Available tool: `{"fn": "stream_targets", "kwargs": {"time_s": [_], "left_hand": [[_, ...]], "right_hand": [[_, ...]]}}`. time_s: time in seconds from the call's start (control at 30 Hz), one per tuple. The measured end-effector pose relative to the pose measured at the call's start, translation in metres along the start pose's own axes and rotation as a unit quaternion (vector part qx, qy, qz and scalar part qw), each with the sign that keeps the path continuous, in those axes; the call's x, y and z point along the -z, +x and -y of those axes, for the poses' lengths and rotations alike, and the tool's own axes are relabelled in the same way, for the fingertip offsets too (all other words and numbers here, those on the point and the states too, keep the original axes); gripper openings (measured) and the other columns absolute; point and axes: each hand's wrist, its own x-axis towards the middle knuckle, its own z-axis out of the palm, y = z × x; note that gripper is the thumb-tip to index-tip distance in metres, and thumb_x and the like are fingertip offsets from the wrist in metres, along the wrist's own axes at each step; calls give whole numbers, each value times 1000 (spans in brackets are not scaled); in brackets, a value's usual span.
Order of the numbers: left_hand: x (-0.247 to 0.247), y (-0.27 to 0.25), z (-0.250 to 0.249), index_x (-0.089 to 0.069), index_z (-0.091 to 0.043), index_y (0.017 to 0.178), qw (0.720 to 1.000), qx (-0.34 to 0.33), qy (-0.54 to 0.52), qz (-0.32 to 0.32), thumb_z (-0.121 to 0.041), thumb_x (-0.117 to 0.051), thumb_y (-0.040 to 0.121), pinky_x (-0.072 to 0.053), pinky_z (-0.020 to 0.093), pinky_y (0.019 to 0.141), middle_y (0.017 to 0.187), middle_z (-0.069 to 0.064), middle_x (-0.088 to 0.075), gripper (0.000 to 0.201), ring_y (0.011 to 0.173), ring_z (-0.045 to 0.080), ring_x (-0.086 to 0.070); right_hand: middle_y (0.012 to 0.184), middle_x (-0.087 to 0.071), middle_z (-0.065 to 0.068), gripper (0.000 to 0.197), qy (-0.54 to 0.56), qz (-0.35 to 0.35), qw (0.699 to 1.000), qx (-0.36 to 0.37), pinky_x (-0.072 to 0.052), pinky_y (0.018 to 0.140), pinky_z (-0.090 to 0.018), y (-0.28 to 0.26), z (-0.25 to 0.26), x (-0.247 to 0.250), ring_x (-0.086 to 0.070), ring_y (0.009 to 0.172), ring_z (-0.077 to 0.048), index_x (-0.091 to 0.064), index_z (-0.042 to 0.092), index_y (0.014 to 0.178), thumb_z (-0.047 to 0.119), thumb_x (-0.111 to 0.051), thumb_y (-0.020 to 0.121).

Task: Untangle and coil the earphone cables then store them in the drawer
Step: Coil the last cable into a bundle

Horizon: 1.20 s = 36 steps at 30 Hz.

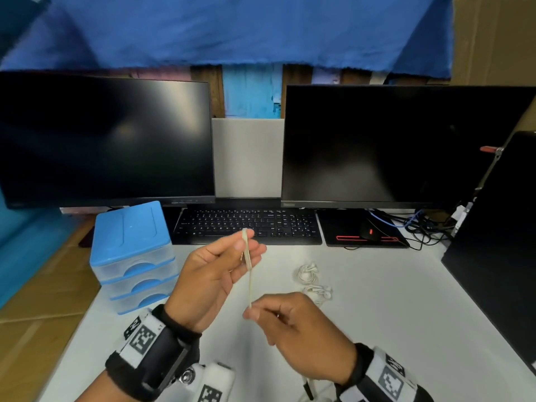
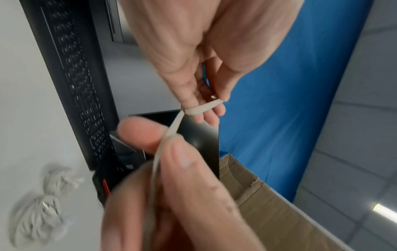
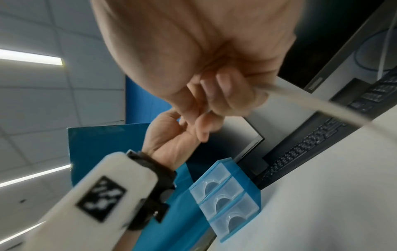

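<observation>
On the desk: everything below is placed against the keyboard (image 1: 246, 224), the landmark at the back of the white desk (image 1: 391, 300).
Monitors: two dark screens stand behind the keyboard, the left monitor (image 1: 104, 140) and the right monitor (image 1: 406, 146), side by side with a gap between them.
Drawer unit: a blue-topped drawer unit (image 1: 133, 256) with three clear drawers, all closed, sits just left of the keyboard's near corner.
Mouse pad: a black pad with red trim (image 1: 362, 236) lies right of the keyboard and carries a black mouse (image 1: 367, 232).
Left hand: the left hand (image 1: 214, 274) is raised in front of the keyboard, thumb and fingers pinching the top of a whitish earphone cable (image 1: 249, 274), which loops across the fingertips (image 2: 206, 117) in the left wrist view.
Right hand: the right hand (image 1: 293, 323) sits nearer the person, thumb and forefinger pinching the cable's lower end so that it runs taut between both hands.
Coiled earphones: two white bundles, the farther (image 1: 307, 273) and the nearer (image 1: 317, 293), lie on the desk in front of the keyboard's right half, just beside each other.
</observation>
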Motion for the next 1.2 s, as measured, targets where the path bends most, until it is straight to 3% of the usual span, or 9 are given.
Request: {"fn": "stream_targets", "kwargs": {"time_s": [0.1, 0.27, 0.47, 0.6, 0.8, 0.9, 1.0, 1.1, 1.2], "left_hand": [[4, 5, 6, -72, -12, 105, 981, -68, 167, -76, -17, -61, 87, -55, 32, 91, 95, 10, -77, 21, 100, 24, -71], [3, -4, 18, -77, -18, 92, 921, -88, 379, 31, -17, -59, 92, -52, 30, 89, 92, 0, -76, 18, 96, 12, -70], [-11, -15, -3, -75, -3, 96, 981, 32, 123, 148, -35, -72, 80, -55, 27, 73, 76, 8, -71, 36, 72, 20, -70], [-11, -11, -19, -75, -6, 101, 996, 4, -22, 87, -30, -75, 70, -58, 28, 75, 82, 9, -74, 39, 80, 20, -73], [-5, -6, -9, -70, -7, 108, 990, -77, 114, -14, -33, -72, 81, -54, 33, 94, 102, 8, -76, 38, 104, 27, -69], [-9, -9, -1, -74, -15, 100, 939, -144, 309, -35, -19, -55, 94, -50, 25, 94, 99, 1, -76, 21, 102, 13, -68], [-5, -12, 3, -73, -25, 82, 869, -152, 470, 34, -30, -48, 97, -45, 15, 78, 84, -13, -69, 29, 88, 3, -64], [-9, -16, 0, -74, -18, 79, 903, -54, 408, 121, -37, -44, 98, -47, 17, 82, 82, -3, -72, 40, 89, 7, -67], [-16, -17, -12, -76, -16, 73, 945, -38, 305, 110, -24, -57, 89, -51, 19, 74, 70, 5, -72, 26, 81, 28, -68]], "right_hand": [[63, -55, -9, 20, -35, 63, 997, 23, -45, 61, -35, -6, 13, 5, -49, 59, -26, -64, 22, 96, 32, -47, 99], [58, -48, 9, 23, 57, -9, 997, 42, -36, 53, -16, -3, 28, 35, -41, 52, -4, -66, 10, 94, 23, -48, 101], [52, -40, 7, 17, 211, -145, 966, -37, -26, 42, -17, 14, 1, 50, -29, 47, -8, -70, 11, 86, 14, -57, 96], [52, -44, 7, 21, 195, -82, 975, -65, -31, 44, -12, 14, -11, 26, -35, 44, -1, -75, 12, 100, 16, -54, 98], [60, -50, 6, 24, 33, 84, 996, 10, -43, 62, -18, -6, 16, 10, -47, 57, -4, -71, 22, 107, 29, -50, 100], [60, -50, 8, 25, -18, 110, 993, 44, -42, 61, -20, -12, 36, 22, -47, 59, -5, -69, 20, 105, 30, -47, 102], [60, -47, 10, 24, 45, 46, 996, 57, -37, 57, -17, -14, 45, 39, -42, 56, -6, -67, 15, 98, 27, -46, 101], [56, -43, 8, 24, 126, -79, 988, 45, -32, 49, -11, -5, 39, 58, -36, 48, -2, -66, 10, 90, 24, -46, 96], [54, -36, -2, 19, 157, -133, 979, -2, -25, 42, -16, 4, 27, 73, -28, 44, -5, -64, 8, 85, 21, -55, 96]]}}
